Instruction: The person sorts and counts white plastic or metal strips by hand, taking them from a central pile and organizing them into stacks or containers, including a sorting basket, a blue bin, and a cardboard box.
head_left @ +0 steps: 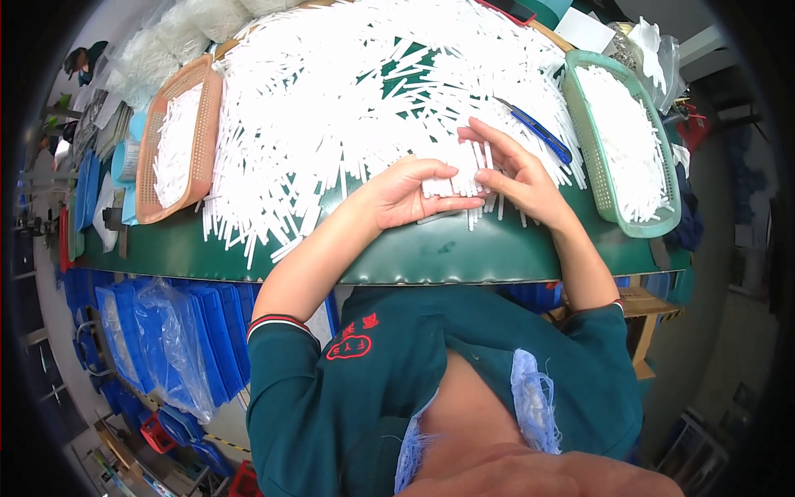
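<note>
Over the near part of the green tabletop (406, 257) my two hands meet around a row of short white sticks (451, 184). My left hand (406, 192) grips the row between its thumb above and its fingers below. From the other side my right hand (522, 176) closes its thumb and fingers on a few sticks at the row's right end. A broad layer of loose white sticks (290, 124) covers the table beyond and beside my hands. To the right of my right hand a blue utility knife (540, 132) lies on the sticks.
An orange plastic basket (210, 132) of white sticks stands at the left, a light green basket (590, 149) of them at the right. Clear bags of white pieces (170, 41) sit at the far left. Blue bins (211, 331) stand below the table's front edge.
</note>
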Demonstrator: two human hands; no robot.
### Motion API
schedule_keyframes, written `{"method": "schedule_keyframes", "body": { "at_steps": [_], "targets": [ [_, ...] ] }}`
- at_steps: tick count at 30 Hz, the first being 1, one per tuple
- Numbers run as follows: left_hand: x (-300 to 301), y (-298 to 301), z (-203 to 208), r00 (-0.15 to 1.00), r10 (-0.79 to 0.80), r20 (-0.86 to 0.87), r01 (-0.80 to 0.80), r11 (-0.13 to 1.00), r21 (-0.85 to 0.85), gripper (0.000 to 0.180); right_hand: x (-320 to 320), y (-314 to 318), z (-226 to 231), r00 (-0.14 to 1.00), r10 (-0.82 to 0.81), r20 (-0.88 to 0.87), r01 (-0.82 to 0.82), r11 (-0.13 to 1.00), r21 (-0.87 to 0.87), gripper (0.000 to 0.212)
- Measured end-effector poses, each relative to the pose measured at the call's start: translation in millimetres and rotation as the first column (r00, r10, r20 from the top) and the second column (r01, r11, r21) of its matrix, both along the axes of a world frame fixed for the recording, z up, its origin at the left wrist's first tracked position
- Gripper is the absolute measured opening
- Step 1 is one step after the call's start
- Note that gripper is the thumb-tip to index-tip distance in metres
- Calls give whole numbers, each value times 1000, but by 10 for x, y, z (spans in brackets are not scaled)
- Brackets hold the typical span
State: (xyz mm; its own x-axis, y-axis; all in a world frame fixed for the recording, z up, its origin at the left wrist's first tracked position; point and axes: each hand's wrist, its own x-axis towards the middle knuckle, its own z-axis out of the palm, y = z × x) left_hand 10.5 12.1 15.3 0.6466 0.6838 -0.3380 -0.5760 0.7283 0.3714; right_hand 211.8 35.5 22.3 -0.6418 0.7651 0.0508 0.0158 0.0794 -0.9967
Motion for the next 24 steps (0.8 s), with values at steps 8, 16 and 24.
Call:
{"method": "schedule_keyframes", "body": {
  "at_steps": [8,16,24],
  "targets": [
    [47,-54,21,999,37,40,-35,998,-53,44,-29,-28,34,1000,-17,-1,17,999,-49,57],
    [54,-100,13,999,11,-48,-11,1000,-8,46,-19,-68,65,998,-29,-49,25,997,-73,60],
    [196,-177,71,998,-31,-51,31,1000,2,44,-10,-78,121,999,-20,27,20,999,-29,62]
  ]
}}
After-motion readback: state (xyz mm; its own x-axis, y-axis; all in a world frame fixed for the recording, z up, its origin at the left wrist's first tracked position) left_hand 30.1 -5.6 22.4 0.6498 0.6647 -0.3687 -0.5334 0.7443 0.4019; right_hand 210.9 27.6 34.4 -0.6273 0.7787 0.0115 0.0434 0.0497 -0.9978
